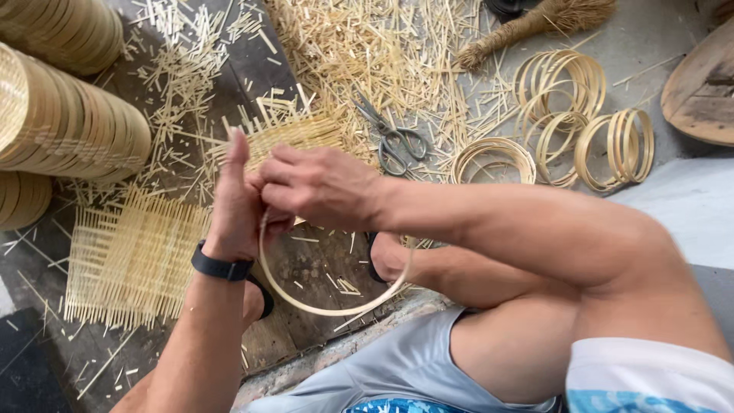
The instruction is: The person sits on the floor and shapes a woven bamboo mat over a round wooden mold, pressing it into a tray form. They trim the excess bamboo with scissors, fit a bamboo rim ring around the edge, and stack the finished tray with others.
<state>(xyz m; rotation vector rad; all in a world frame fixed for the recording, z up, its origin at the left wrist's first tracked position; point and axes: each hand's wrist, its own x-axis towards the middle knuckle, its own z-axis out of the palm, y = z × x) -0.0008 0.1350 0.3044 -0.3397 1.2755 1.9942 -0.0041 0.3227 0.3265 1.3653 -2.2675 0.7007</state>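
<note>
We pinch the hoop (329,306) between our left hand (237,206) and right hand (321,187), both closed on its top, above the floor's near edge. Bent too hard, it may crack or spring loose.

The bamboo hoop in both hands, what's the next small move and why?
Probably press the woven mat down into the bamboo hoop: left hand and right hand pinch the hoop's top edge together, right against that mat, while the rest of the ring hangs free.
</note>
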